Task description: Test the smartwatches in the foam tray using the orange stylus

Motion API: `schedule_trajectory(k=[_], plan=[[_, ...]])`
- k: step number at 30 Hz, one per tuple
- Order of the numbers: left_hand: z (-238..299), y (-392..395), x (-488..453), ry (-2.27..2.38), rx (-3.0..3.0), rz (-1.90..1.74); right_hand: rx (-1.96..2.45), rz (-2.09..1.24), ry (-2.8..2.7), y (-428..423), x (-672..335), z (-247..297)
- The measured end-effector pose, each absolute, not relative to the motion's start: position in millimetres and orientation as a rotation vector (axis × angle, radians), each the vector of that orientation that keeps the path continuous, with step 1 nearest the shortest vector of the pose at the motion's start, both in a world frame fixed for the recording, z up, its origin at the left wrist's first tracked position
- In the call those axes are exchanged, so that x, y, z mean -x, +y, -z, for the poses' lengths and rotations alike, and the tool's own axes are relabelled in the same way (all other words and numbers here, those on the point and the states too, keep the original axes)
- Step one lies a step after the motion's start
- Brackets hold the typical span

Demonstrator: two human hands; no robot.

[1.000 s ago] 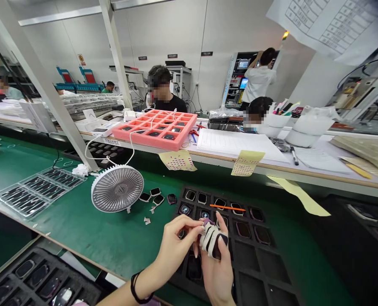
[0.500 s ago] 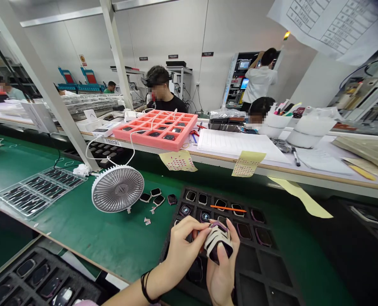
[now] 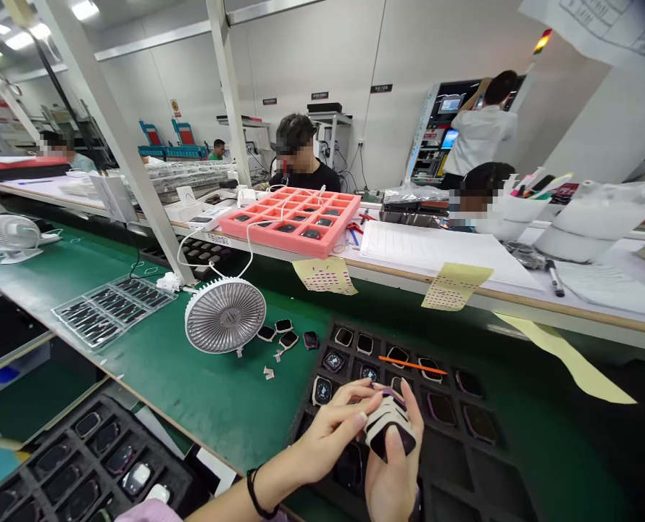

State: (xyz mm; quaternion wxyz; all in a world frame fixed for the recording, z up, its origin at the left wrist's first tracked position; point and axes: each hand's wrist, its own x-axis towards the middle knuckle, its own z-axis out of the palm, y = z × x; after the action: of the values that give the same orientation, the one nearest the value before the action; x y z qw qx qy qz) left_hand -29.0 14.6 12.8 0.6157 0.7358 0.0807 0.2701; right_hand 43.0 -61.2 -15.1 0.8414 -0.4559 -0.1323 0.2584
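A stack of several smartwatch cases with pale frames and dark screens is held over a black foam tray; a purple frame shows at its far end. My right hand grips the stack, its thumb pressed across the nearest screen and fingers along the far side. At the stack's left edge, the fingers of my left hand are closed together against the cases. Their tips partly hide the far end. Smartwatches, some with lit faces, lie in the tray's compartments, and an orange stick rests across the upper rows.
Left of the tray lie several loose smartwatches and small paper bits. A white fan stands beyond them, near a clear plastic tray. Another foam tray sits lower left. A shelf holds a pink foam tray. Co-workers are behind it.
My left fingers have shifted from a pinch at the stack's far end to lying flatter along its left side. My right hand keeps its grip. The view has swung left.
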Motion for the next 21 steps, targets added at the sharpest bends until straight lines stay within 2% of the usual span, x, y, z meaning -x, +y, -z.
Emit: schedule_trajectory(k=[4, 7, 10, 14, 21], plan=[[-7.5, 51.0, 45.7, 0.357, -1.998, -0.599, 0.973, -0.689, -0.303, -56.4, -44.3, 11.4], [12.7, 96.3, 68.3, 0.864, -2.194, -0.756, 0.926, -0.679, -0.345, -55.4, -45.9, 6.3], [40.1, 131.4, 88.5, 1.304, -2.274, -0.634, 0.908, -0.664, -0.341, -55.8, -46.7, 2.9], [60.8, 144.5, 96.7, 1.367, -2.26, -0.613, 0.911, -0.708, -0.315, -56.1, -45.0, 0.7], [58.0, 147.6, 95.4, 1.304, -2.095, -0.576, 0.853, -0.842, -0.277, -59.6, -47.8, -3.8]])
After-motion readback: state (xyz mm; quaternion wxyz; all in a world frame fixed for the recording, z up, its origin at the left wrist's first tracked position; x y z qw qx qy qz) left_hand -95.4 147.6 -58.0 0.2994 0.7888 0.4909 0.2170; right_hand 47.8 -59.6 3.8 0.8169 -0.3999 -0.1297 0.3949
